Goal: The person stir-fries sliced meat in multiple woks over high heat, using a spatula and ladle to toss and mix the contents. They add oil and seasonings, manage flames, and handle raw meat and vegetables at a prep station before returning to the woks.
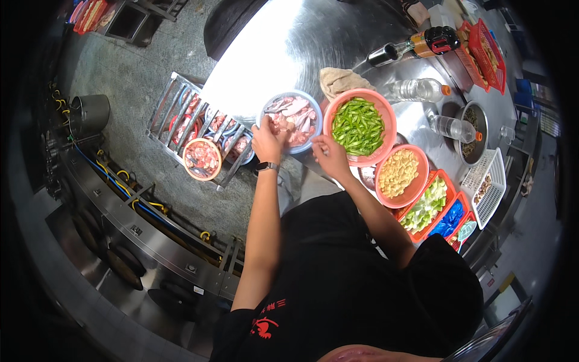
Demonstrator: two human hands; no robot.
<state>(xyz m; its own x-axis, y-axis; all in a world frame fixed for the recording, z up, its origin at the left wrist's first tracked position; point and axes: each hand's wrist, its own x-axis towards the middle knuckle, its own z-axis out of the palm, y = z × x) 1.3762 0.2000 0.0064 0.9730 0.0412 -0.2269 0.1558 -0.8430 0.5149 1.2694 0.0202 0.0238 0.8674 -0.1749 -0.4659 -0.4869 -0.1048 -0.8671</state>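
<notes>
A pale blue plastic basket (317, 104) holding pieces of raw meat (296, 115) stands at the steel table's edge. Over the near left part of this basket is my left hand (270, 138), with a dark watch on the wrist; its fingertips are at the meat, and whether they grip a piece cannot be told. My right hand (331, 156) hovers between this basket and a pink basket (391, 113) of cut green peppers (358, 126). Its fingers are loosely curled and apart, with nothing seen in them.
Baskets of raw meat (202, 158) rest on a low metal rack (154, 129) at the left. To the right are a pink basket of yellow pieces (403, 174), a red basket of cut greens (425, 203), clear bottles (418, 89), a dark sauce bottle (434, 43) and a cloth (344, 81).
</notes>
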